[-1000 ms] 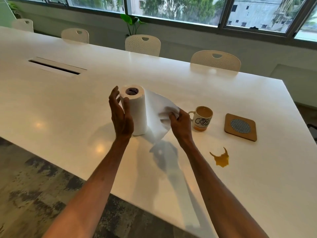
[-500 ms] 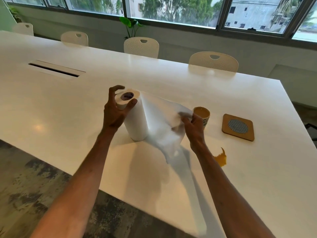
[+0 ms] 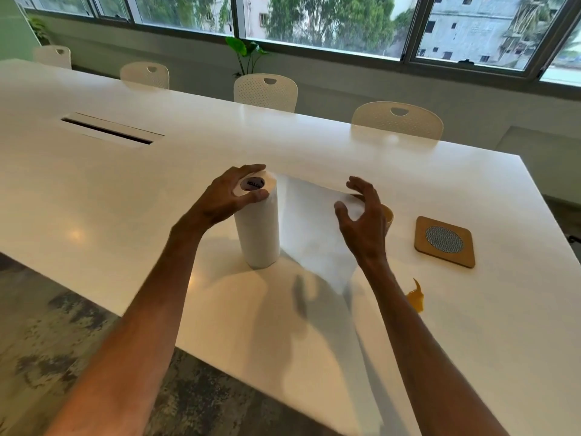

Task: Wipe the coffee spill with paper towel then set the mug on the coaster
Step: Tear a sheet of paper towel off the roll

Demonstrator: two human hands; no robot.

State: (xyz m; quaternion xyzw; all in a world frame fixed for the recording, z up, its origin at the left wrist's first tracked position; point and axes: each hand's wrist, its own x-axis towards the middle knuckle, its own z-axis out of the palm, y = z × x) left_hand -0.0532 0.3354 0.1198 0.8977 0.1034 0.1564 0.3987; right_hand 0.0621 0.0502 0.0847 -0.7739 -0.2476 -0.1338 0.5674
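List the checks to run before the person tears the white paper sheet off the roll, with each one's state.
1. Roll steadied: left hand grips the top of the upright white paper towel roll on the white table. Ok.
2. Sheet drawn out: white paper sheet stretches from the roll to the right hand, which appears to pinch its far edge. Ok.
3. Sheet torn free: not yet. Not ok.
4. Orange-brown coffee spill reachable: uncovered, beside the right forearm. Ok.
5. Square wooden coaster with grey woven centre free: nothing on it. Ok.
6. Coffee mug upright: mostly hidden behind the right hand, only a tan rim shows. Cannot tell.
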